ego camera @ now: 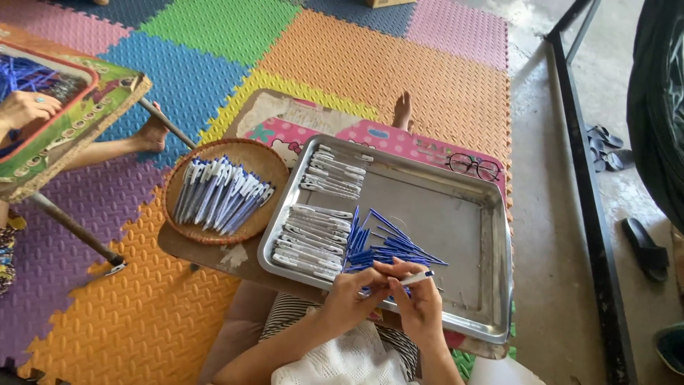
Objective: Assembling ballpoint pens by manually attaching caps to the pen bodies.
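My left hand [354, 298] and my right hand [419, 305] meet over the near edge of a metal tray [463, 214]. Together they hold a pen [412, 278] with a blue body and a white end pointing right. Just beyond my fingers lies a loose pile of blue pen parts [385, 246]. Two stacks of white pen parts sit in the tray, one at the near left [311, 241] and one at the far left [335, 171]. A round woven basket [192, 228] to the left of the tray holds several finished blue and white pens [221, 194].
The tray and basket rest on a low pink board [399, 137] with eyeglasses [474, 165] at its far right. Coloured foam mats [342, 64] cover the floor. At the left another person's hand [25, 108] and foot [151, 133] show beside a second low table [85, 114]. Sandals [645, 248] lie on bare concrete.
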